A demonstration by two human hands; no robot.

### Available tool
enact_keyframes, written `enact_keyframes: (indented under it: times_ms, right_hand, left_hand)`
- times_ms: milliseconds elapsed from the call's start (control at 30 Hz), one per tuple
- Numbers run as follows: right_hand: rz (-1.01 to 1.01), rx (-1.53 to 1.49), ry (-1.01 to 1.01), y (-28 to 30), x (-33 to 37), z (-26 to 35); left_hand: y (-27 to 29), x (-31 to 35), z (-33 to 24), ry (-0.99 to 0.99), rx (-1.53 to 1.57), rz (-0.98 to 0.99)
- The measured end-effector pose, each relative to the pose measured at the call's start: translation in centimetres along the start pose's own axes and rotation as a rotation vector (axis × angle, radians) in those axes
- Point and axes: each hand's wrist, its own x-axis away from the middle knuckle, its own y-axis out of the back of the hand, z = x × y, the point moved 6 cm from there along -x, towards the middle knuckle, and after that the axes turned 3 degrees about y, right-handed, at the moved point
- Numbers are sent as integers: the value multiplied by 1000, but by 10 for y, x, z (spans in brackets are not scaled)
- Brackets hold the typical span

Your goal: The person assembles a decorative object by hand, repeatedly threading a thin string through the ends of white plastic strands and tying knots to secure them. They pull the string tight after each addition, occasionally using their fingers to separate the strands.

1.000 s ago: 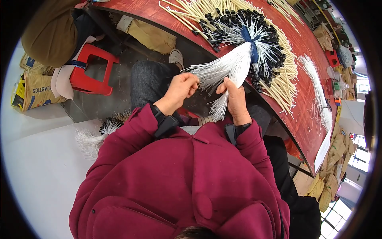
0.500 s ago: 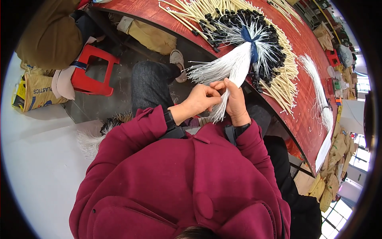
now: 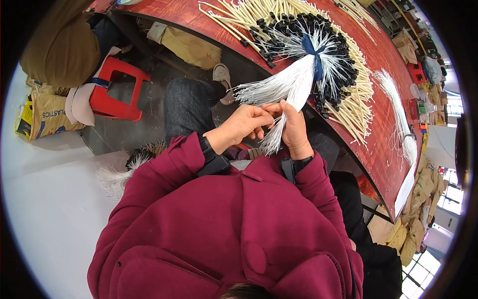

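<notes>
A large bundle of white strings (image 3: 294,82) hangs over the table's near edge, tied with a dark blue cloth band (image 3: 312,51). Its strings fan out to black caps (image 3: 351,59) on many cream-coloured sticks (image 3: 366,82). My right hand (image 3: 295,130) is closed round part of the bundle's lower end, thumb on top, with loose ends dangling below. My left hand (image 3: 244,125) is beside it, thumb and index finger pinched close to the strings; whether a strand sits between those fingertips is too small to make out.
A red table (image 3: 381,144) stretches across the far side and right. Another white string bundle (image 3: 398,109) lies on it. A red stool (image 3: 132,94) stands at left, near a seated person's leg (image 3: 62,45). More white strings (image 3: 114,179) lie at my left side.
My left hand has shifted slightly left, away from the dangling string ends, and its fingers have curled. My right hand stays nearly in place on the strings.
</notes>
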Motion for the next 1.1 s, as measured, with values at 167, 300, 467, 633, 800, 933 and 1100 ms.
enact_keyframes:
  times_ms: [167,300,467,633,800,933,1100]
  right_hand:
    - [-51,115,100,0,-3,1]
    - [-58,201,151,8,-6,-1]
    - [-94,324,163,15,-4,-1]
    - [-216,319,146,16,-5,-1]
    - [-203,346,194,15,-3,2]
    - [-119,289,126,15,-5,-3]
    - [-105,224,123,11,-6,-1]
  left_hand:
    - [-3,1,-3,-38,-143,44]
    - [-2,8,-7,-115,-208,114]
    - [-4,25,-20,-186,-151,169]
    - [-18,5,-33,-197,264,69]
    - [-17,-15,-35,-373,37,9]
    - [-2,-3,-46,-668,-401,-293]
    - [-9,7,-52,-907,-952,-275]
